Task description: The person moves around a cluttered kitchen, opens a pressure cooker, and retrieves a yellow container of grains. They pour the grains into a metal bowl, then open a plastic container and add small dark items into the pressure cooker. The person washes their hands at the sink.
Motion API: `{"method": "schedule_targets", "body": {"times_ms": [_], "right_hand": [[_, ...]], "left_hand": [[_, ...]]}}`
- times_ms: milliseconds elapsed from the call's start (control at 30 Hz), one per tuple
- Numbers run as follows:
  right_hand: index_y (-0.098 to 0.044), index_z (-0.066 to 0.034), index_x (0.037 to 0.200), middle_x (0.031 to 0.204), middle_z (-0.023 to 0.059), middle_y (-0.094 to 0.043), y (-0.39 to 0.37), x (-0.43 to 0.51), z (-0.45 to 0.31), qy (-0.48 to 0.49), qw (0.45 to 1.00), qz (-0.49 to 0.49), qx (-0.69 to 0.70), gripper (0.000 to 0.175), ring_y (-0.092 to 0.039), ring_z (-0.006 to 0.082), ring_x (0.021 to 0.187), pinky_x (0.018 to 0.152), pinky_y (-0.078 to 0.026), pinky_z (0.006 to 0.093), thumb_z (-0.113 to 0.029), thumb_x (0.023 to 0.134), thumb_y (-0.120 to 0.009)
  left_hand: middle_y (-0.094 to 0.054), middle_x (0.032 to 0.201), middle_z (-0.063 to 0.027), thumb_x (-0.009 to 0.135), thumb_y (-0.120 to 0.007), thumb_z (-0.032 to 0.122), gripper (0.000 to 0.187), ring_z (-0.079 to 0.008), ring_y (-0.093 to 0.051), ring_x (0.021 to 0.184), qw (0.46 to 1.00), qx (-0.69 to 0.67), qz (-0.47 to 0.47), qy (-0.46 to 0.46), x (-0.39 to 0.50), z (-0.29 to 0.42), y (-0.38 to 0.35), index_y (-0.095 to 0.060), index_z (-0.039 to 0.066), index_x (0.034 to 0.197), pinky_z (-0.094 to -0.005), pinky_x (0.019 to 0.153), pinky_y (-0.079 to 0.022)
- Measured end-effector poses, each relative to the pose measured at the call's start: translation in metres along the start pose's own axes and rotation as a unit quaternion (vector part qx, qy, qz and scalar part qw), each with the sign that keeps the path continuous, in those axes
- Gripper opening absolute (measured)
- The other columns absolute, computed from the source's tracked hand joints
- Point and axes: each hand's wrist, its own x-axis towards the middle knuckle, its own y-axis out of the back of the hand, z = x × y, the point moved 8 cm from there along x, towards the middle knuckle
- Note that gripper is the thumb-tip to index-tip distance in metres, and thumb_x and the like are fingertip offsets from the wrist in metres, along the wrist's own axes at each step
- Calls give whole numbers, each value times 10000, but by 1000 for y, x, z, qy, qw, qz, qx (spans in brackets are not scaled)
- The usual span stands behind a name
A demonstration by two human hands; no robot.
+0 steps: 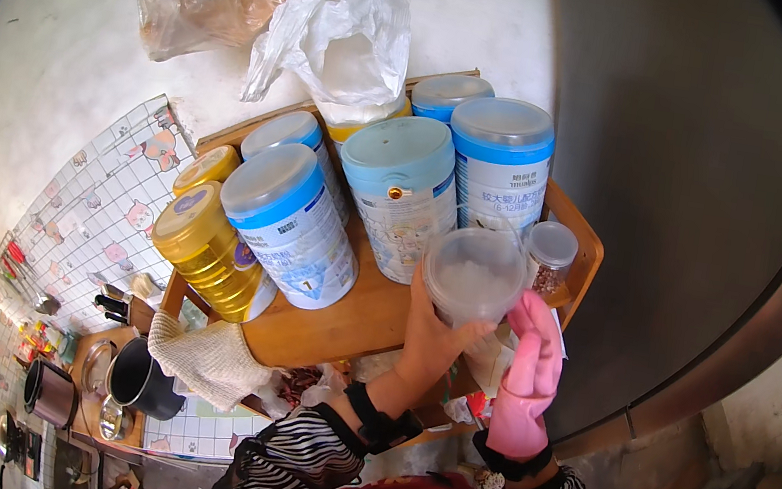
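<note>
My left hand (440, 331), bare, is closed around a clear plastic tub (475, 276) holding white, lumpy contents, above the front of a wooden shelf (316, 340). My right hand (532, 364), in a pink rubber glove, is beside the tub's right side with its fingers bent; whether it presses on the tub cannot be told. Behind the tub stand a pale blue lidded can (400, 208) and a blue and white milk powder can (502, 162). A small clear jar (550, 257) with reddish-brown grains stands just right of the tub.
More blue and white cans (291, 229) and gold cans (208, 247) fill the shelf's left side. A white plastic bag (344, 48) rests at the back. A knitted cloth (207, 361) hangs at the left corner. A large dark panel (669, 210) stands right. A black pot (144, 374) is lower left.
</note>
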Motion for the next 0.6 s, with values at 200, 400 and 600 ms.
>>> {"method": "schedule_targets", "body": {"times_ms": [200, 400, 600], "right_hand": [[-551, 83, 1374, 1341, 205, -643, -7, -32, -10, 16, 995, -45, 82, 478, -620, 279, 1235, 1095, -458, 401, -304, 1107, -465], [-587, 105, 1326, 1287, 238, -674, -73, -70, -42, 48, 964, -219, 143, 442, -712, 341, 1076, 944, -558, 426, -249, 1084, -481], [-638, 109, 1237, 1203, 259, -712, -164, -101, -85, 157, 922, -340, 97, 385, -709, 399, 1102, 942, -568, 437, -210, 1049, -532]], "left_hand": [[-389, 1546, -188, 681, -983, 291, 1405, -295, -416, 1443, 998, 41, 22, -45, -40, 40, 24, 45, 18, 1598, -450, 1198, -353], [-359, 1575, -205, 652, -1000, 293, 1513, -343, -439, 1431, 976, 171, 41, -131, -81, 114, 99, 143, 105, 1624, -494, 1186, -376], [-370, 1579, -196, 653, -930, 230, 1399, -334, -396, 1461, 972, -101, 210, 33, -164, 144, 223, 32, 111, 1661, -480, 1199, -348]]}}
